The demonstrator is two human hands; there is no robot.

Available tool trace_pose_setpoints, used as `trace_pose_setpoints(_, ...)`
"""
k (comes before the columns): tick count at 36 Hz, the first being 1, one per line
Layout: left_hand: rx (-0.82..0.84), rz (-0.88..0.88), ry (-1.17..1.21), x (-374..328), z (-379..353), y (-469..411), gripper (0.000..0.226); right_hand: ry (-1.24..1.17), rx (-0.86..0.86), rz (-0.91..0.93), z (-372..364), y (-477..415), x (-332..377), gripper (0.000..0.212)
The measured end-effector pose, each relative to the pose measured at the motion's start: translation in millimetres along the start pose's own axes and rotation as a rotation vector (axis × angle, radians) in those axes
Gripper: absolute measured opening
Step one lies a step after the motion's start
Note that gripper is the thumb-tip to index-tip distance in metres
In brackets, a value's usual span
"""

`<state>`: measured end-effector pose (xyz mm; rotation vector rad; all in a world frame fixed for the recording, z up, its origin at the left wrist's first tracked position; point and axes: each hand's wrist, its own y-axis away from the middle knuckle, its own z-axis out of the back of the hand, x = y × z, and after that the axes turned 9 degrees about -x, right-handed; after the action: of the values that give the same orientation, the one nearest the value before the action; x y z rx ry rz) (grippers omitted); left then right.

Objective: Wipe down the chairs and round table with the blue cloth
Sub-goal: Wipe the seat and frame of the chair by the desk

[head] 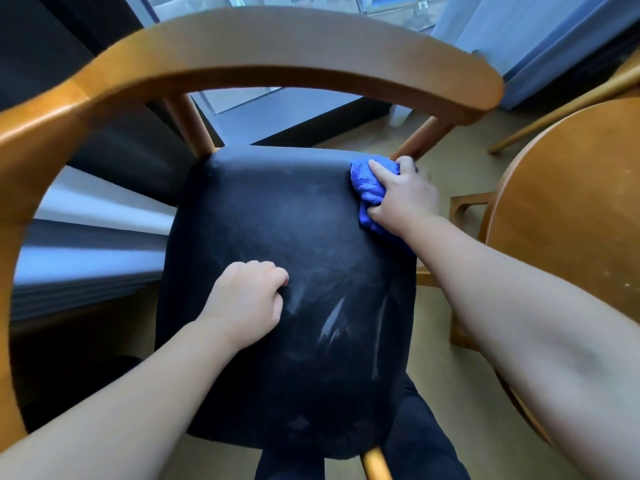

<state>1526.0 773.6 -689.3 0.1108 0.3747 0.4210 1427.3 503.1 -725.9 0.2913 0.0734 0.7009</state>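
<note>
Readable text: none in view.
Black padded chair seat (277,237): plain, no label or print legible.
Curved wooden chair back (277,39): bare wood, no brand mark legible.
Blue fluffy cloth (367,188): no tag legible.
Round wooden surface (571,209): no writing legible.

chair frame (277,46): varnished wood, smooth and glossy
seat (277,220): black leather-like cover, smooth, faint sheen with streaks
cloth (367,188): blue, soft fluffy pile
tabletop (571,209): wood, smooth, duller, speckled

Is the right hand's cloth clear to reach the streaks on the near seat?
Probably yes: the right hand grips the blue cloth at the far right corner of the seat; bare upholstery runs to the streaks; the left hand rests left of them.
</note>
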Motion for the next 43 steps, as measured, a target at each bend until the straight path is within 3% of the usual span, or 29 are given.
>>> trace_pose_setpoints(5, -0.008, -0.013, 0.004, -3.5, 0.3, -3.0, 0.019, -0.091, 0.017, -0.181, -6.4, 27.2, -26.4, 0.078)
trace_pose_setpoints(11, 0.03, -0.006, -0.013, -2.7, -8.3, 1.6, 0.017, -0.138, 0.001, -0.194, -18.5, 69.5, -30.2, 0.081)
trace_pose_setpoints(19, 0.043, 0.006, -0.015, -1.8, -7.0, 11.4, 0.019, -0.121, 0.068, -0.009, -44.4, 162.7, -28.4, 0.08)
trace_pose_setpoints(25, 0.051, 0.036, -0.021, -9.6, 10.0, 19.1, 0.023, -0.059, 0.107, 0.054, -51.0, 207.9, -23.9, 0.091)
trace_pose_setpoints(31, 0.028, 0.058, -0.012, -16.7, 19.6, 33.9, 0.022, -0.009, 0.308, 0.259, -59.2, 263.3, -24.4, 0.092)
trace_pose_setpoints(39, 0.026, 0.106, -0.024, -7.7, 22.5, 49.1, 0.021, -0.109, 0.074, 0.35, -12.5, 164.0, -2.1, 0.083)
trace_pose_setpoints(43, 0.002, 0.204, 0.006, -6.7, 22.1, 56.1, 0.024, 0.004, 0.053, 0.398, 12.8, 83.0, 36.0, 0.081)
